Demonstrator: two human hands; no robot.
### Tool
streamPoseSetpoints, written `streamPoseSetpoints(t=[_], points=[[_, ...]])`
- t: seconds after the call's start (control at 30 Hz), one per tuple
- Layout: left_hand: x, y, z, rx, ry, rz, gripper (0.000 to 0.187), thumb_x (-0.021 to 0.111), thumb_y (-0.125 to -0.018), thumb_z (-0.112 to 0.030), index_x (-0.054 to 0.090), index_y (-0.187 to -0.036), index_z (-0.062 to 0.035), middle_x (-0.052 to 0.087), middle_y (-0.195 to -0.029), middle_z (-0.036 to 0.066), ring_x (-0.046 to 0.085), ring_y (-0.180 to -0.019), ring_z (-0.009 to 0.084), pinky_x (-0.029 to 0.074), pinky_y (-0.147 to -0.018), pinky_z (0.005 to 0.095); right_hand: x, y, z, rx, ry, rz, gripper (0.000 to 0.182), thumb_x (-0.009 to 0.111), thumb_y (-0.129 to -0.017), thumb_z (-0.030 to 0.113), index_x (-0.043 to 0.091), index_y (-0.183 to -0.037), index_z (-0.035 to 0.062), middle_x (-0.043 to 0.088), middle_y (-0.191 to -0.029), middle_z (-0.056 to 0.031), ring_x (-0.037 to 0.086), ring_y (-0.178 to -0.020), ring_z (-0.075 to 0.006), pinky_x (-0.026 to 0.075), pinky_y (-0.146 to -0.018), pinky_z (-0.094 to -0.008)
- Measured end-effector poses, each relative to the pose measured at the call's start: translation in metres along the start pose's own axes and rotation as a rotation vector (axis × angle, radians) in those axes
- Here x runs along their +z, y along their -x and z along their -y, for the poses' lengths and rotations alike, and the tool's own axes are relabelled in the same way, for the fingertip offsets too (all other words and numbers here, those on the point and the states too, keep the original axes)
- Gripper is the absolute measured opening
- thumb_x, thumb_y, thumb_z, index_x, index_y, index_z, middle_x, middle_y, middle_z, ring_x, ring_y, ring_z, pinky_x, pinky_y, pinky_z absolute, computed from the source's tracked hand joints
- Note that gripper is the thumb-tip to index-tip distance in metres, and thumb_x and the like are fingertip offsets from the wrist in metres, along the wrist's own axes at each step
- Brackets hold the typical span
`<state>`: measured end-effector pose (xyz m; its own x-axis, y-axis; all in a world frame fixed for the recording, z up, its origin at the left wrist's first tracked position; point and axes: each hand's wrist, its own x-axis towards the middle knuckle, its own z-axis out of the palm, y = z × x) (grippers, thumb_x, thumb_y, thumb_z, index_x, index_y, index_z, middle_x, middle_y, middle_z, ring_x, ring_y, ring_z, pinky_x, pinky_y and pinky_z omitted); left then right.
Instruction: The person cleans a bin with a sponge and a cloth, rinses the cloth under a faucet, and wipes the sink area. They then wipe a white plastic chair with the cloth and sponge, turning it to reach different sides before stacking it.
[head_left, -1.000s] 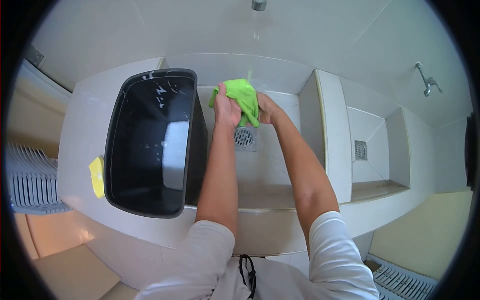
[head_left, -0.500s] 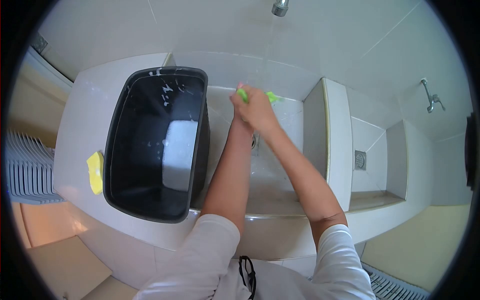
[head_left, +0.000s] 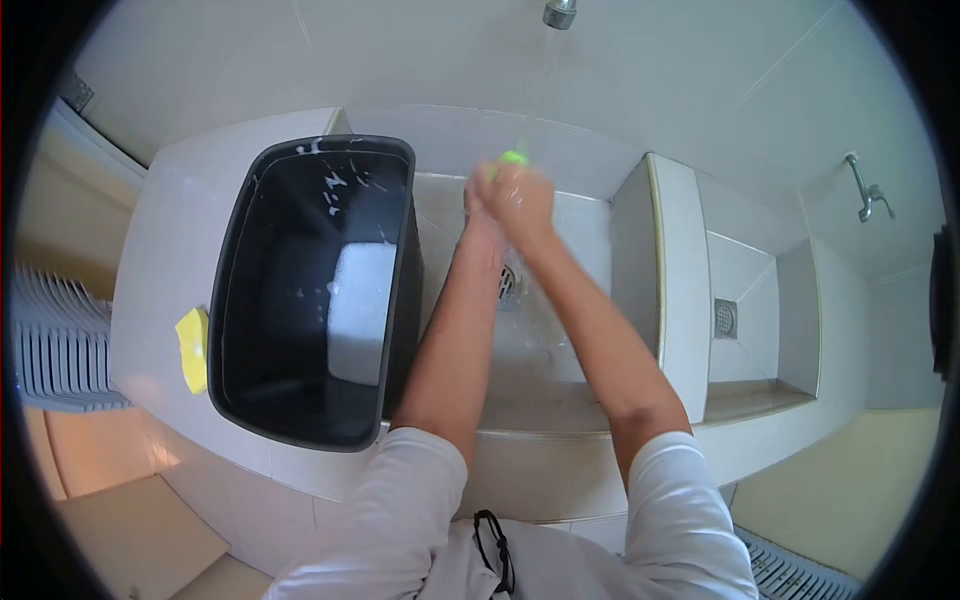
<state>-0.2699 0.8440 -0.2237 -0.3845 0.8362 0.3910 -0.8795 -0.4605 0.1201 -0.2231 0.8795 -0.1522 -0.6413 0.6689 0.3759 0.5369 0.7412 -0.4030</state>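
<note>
Under the running faucet [head_left: 560,14], my left hand [head_left: 476,198] and my right hand [head_left: 525,205] are pressed together over the sink basin [head_left: 570,330]. Both are closed around a small bright green thing [head_left: 514,158], of which only bits show past the fingers. Its kind is hard to make out. Wet suds glisten on the back of my right hand. To the left of my forearms, a black plastic tub [head_left: 270,280] stands upright, with foam streaks on its inner wall and whitish soapy water [head_left: 360,310] inside.
A yellow sponge [head_left: 192,350] lies on the tiled counter beside the tub. The sink drain [head_left: 506,284] is below my hands. A raised tiled divider [head_left: 680,290] separates a second basin on the right. A wall tap [head_left: 868,190] projects above that side.
My hands have shifted slightly, and my right hand has turned so its back faces up more. Less of the green thing shows on the right now.
</note>
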Motion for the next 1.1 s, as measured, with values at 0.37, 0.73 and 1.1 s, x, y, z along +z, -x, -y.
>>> streamPoseSetpoints(t=[0.37,0.73,1.1], points=[[-0.021,0.042,-0.028,-0.04,-0.22,-0.825,0.037,0.046,-0.093,-0.031,0.051,-0.119,-0.0057,0.057,-0.118,0.01,0.055,-0.108,0.0238,0.042,-0.091,0.0399,-0.042,-0.071,-0.032,0.441,-1.223,0.669,0.03,0.057,-0.09,0.028,0.054,-0.103,0.0006,0.06,-0.089,-0.008,0.061,-0.08,-0.0189,0.053,-0.071,-0.0337],[0.023,0.037,-0.023,-0.037,-0.098,-0.611,0.044,0.046,-0.094,-0.036,0.046,-0.126,-0.0068,0.053,-0.124,0.008,0.049,-0.115,0.0233,0.037,-0.098,0.0392,0.031,-0.011,-0.058,0.792,-1.473,0.685,0.034,0.055,-0.089,0.031,0.052,-0.115,0.0086,0.061,-0.107,-0.0075,0.061,-0.094,-0.0197,0.054,-0.074,-0.0339],[-0.027,0.049,-0.002,0.036,0.159,-0.125,0.048,0.036,-0.094,-0.045,0.05,-0.118,-0.0064,0.057,-0.11,0.009,0.054,-0.107,0.0235,0.041,-0.095,0.0419,-0.042,0.031,0.028,0.2,-0.337,0.54,0.036,0.057,-0.081,0.037,0.063,-0.089,0.0026,0.064,-0.075,-0.0153,0.064,-0.067,-0.0246,0.052,-0.055,-0.0363]])
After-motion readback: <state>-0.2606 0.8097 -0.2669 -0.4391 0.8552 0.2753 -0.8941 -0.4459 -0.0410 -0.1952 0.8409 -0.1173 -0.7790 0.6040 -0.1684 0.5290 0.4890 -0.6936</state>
